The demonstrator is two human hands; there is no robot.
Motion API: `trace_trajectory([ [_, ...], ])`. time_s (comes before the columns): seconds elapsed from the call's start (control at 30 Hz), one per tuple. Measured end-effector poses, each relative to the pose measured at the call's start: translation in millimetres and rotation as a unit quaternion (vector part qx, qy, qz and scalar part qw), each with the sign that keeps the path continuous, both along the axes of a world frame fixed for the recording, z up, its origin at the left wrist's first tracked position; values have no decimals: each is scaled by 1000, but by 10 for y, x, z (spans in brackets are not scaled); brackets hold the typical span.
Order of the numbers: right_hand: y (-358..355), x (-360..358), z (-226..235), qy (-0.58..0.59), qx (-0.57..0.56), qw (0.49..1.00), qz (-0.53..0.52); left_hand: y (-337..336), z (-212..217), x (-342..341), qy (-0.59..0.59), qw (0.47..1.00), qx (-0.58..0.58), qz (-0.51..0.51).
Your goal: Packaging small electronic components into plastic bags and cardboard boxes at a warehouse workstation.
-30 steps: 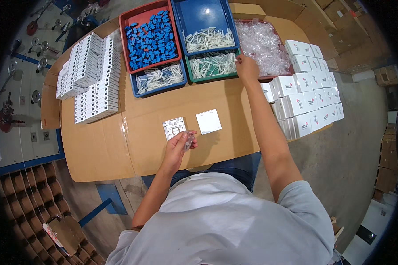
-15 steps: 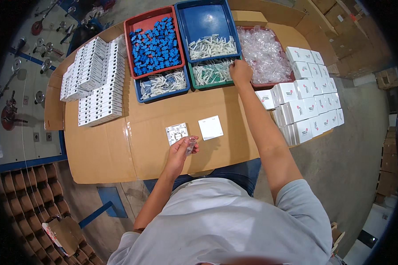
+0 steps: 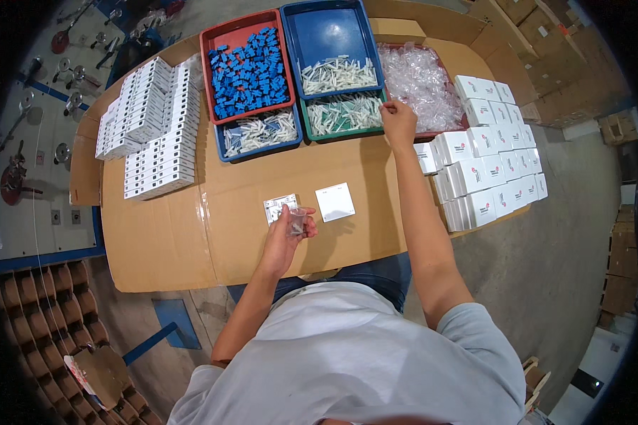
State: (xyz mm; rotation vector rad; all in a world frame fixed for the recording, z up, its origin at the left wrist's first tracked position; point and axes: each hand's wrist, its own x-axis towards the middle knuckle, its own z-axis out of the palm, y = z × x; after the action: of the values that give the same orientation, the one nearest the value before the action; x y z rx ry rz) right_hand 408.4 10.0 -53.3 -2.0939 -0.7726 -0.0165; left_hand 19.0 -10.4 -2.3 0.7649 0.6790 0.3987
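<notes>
My left hand [image 3: 282,237] is closed around a small clear plastic bag [image 3: 296,224], with something small and pale inside it. Just beyond the bag lies a square white frame-like part [image 3: 276,207], partly covered by the hand. A flat white square plate [image 3: 335,202] rests to its right. My right hand [image 3: 400,122] is at the right end of a green tray [image 3: 347,134] of small white plugs [image 3: 333,113]. Its fingertips are pinched together, and anything between them is too small to make out.
Behind are a red tray [image 3: 204,64] of blue parts, a blue tray [image 3: 329,32] and a lower blue tray [image 3: 262,153] with white pieces, and clear bags [image 3: 418,85] in another red tray. White boxes are stacked left [image 3: 159,166] and right [image 3: 482,170] on the cardboard-covered table [image 3: 156,241].
My right hand has drawn back to the right, from over the green tray's contents to its edge. My left hand has moved slightly left and turned, so the bag shows more.
</notes>
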Motion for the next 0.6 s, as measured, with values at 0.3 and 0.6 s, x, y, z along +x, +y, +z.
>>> trace_trajectory([
  [0.3,-297,-811,646,167,95,968,160,177,257,104,-95,991,-81,46],
  [0.6,-610,-1805,1324,338,100,887,298,251,476,26,-127,990,-55,-4],
])
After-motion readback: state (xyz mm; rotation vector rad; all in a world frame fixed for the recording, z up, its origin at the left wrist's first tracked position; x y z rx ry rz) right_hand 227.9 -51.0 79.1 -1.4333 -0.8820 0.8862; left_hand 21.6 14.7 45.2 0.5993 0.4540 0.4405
